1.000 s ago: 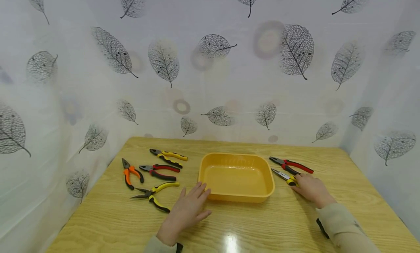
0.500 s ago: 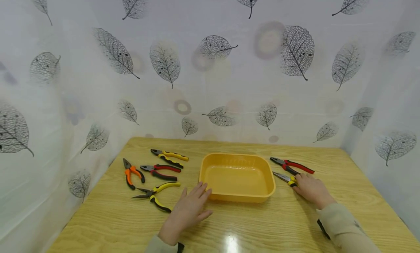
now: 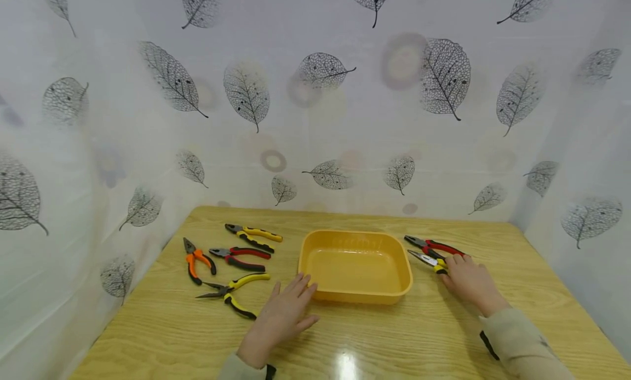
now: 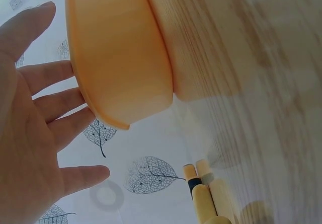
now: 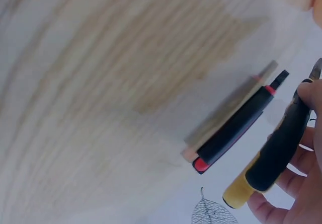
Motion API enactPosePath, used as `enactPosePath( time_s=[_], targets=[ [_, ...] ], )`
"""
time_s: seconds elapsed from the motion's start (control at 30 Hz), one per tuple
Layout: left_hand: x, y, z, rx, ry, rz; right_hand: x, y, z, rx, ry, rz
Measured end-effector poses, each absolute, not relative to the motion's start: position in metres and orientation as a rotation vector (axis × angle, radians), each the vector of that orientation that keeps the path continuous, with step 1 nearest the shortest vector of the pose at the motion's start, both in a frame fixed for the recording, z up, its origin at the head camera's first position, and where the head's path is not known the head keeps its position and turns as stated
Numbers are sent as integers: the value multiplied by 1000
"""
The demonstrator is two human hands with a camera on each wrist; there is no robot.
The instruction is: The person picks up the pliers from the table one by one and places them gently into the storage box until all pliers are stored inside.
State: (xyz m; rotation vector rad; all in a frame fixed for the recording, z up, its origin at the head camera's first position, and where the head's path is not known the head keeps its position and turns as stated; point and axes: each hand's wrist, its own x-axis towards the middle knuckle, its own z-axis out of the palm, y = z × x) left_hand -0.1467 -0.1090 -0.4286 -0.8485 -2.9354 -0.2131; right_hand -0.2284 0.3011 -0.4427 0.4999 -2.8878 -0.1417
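Observation:
My left hand (image 3: pixel 283 314) has its fingers extended, with the fingertips at the near left corner of an orange-yellow plastic tray (image 3: pixel 355 298). In the left wrist view those fingers meet the rim of the tray (image 4: pixel 121 53), thumb apart. My right hand (image 3: pixel 470 284) grips long-nose pliers (image 3: pixel 426 259) by their yellow-and-black handles, jaws pointing left at the tray. The right wrist view has the thumb on top of the pliers' handle (image 5: pixel 282 143) and fingers beneath. Just behind lie red-and-black pliers (image 3: pixel 429 244), one handle end partly covered by the right hand.
Left of the tray lie yellow-and-black pliers (image 3: pixel 253 236), red-and-black pliers (image 3: pixel 241 258), orange-handled pliers (image 3: pixel 197 260) and splayed yellow long-nose pliers (image 3: pixel 229 292). The wooden table (image 3: pixel 162 336) backs onto a leaf-print curtain (image 3: pixel 315 122).
My right hand has shifted slightly right and up along the long-nose pliers, now overlapping the red handle's end. The left hand and tray stay in place.

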Motion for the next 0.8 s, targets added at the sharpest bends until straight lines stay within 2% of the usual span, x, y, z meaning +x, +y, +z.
enactPosePath(
  time_s=[0.37,0.8],
  targets=[
    [-147,-109,-429,-851,-2917,-219,-222,284,-427,448,-2787,-135],
    [-147,-109,-430,-845,-2927,-209,-219,250,-416,574,-2680,-111]
  ],
)
